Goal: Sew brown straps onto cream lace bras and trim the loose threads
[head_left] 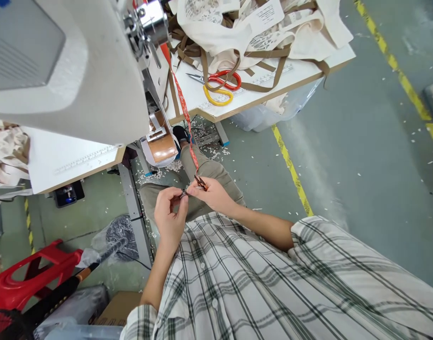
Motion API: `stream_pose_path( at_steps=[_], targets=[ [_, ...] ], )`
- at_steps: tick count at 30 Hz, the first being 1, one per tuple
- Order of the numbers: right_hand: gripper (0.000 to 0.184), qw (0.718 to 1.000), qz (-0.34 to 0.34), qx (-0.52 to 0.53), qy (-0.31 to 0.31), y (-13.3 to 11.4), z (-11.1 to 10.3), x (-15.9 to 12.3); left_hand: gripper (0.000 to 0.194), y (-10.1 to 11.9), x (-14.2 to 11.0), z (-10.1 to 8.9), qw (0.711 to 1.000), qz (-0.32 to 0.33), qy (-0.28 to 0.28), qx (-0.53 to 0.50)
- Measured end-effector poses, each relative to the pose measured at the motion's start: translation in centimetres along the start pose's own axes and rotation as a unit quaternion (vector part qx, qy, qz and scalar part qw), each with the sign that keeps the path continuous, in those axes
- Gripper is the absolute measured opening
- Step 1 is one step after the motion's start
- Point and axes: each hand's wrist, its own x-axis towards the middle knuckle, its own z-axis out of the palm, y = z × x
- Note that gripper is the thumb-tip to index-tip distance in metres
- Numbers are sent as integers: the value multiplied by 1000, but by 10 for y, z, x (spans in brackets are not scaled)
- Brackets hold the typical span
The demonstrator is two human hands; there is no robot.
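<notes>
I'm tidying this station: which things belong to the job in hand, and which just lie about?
Seemingly in use:
- small dark tool, in the right hand
- red cord, reaching the tool
- tiny piece in the left hand, too small to identify

Seemingly lying about:
- scissors on the table
- red stool
- cardboard box

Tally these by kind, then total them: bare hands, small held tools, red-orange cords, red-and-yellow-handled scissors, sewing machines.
Hands: 2 (left hand, right hand)
Small held tool: 1
Red-orange cord: 1
Scissors: 1
Sewing machine: 1
Total: 6
</notes>
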Motion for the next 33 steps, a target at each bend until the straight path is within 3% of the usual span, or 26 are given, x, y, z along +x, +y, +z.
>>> stream_pose_path(
  at_steps=[25, 33],
  targets=[
    [47, 997, 11, -45, -63, -4, -7, 4, 19, 1, 7, -15, 999, -29, -38, 15],
    [48, 997, 29, -38, -57, -5, -6, 4, 18, 0, 7, -15, 999, -29, -43, -6]
  ],
)
